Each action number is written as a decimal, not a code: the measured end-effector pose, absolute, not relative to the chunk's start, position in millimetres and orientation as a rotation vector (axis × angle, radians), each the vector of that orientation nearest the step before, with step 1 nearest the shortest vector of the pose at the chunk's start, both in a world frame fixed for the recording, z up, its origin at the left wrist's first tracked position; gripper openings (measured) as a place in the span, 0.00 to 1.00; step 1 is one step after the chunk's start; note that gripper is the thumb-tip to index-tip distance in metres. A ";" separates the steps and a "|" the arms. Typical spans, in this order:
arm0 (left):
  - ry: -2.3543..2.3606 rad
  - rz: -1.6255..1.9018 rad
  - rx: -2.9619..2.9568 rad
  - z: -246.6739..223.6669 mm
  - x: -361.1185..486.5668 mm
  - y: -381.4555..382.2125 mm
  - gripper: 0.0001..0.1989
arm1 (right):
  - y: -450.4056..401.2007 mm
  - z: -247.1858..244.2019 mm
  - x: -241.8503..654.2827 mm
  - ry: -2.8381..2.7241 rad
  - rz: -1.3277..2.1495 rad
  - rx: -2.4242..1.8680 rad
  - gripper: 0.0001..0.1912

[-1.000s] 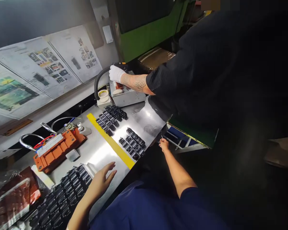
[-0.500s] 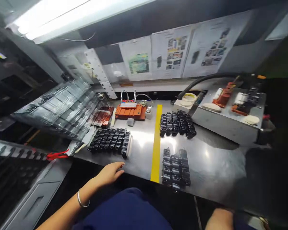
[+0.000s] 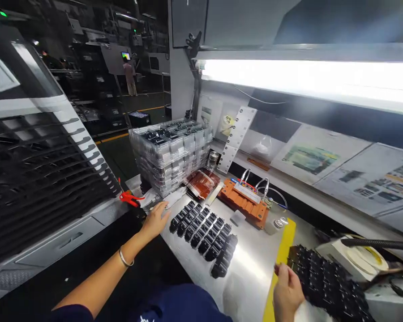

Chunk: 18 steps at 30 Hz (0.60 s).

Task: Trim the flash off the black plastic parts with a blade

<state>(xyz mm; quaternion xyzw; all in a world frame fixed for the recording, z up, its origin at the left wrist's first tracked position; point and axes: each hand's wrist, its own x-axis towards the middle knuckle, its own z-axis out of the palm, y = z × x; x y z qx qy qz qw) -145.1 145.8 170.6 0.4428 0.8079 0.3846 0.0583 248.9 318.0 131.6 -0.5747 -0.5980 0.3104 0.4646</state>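
- Your left hand [image 3: 156, 222] is reaching out at 11 o'clock with its fingers loosely spread, gripping nothing, just beside the rows of black moulded parts [image 3: 203, 237] on the steel table [image 3: 251, 281].
- Your right hand [image 3: 287, 290] is sitting at 1 o'clock with its fingers bunched toward the thumb; you cannot tell whether it is pinching anything.
- Those fingertips [image 3: 278, 268] are hovering over the yellow tape strip [image 3: 284, 255], just beside a second block of black parts [image 3: 329, 281], which is lying at 2 o'clock.
- A stack of clear trays [image 3: 169, 154] is standing at 11 o'clock, holding dark parts, with a red-brown packet [image 3: 201, 183] lying at its foot.
- An orange fixture [image 3: 243, 201] with looped metal tubes is sitting at 12 o'clock, beyond the first rows.
- A black hose [image 3: 376, 243] is running across a roll of tape [image 3: 366, 257] at 2 o'clock.
- Printed charts [image 3: 309, 156] are lining the wall under a bright tube light [image 3: 298, 76].
- A distant person [image 3: 130, 78] is standing far off at 11 o'clock.
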 end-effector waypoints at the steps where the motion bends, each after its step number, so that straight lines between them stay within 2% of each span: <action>1: 2.502 1.266 1.316 171.3 -165.7 151.1 0.21 | 328.0 152.6 201.3 -1.567 0.728 -1.320 0.20; 6: 2.648 1.656 1.198 192.0 -254.9 206.5 0.27 | 352.3 262.6 -68.3 -2.260 0.533 -0.269 0.13; 10: 2.613 1.728 1.156 205.2 -293.3 250.7 0.32 | 357.2 303.8 -223.5 -2.478 0.189 0.147 0.20; 13: 2.532 1.738 1.115 200.5 -303.3 267.6 0.34 | 368.1 303.9 -277.5 -2.623 0.087 0.167 0.20; 18: 2.397 1.790 1.034 191.4 -304.8 271.3 0.35 | 387.4 298.3 -295.3 -2.678 0.194 0.193 0.19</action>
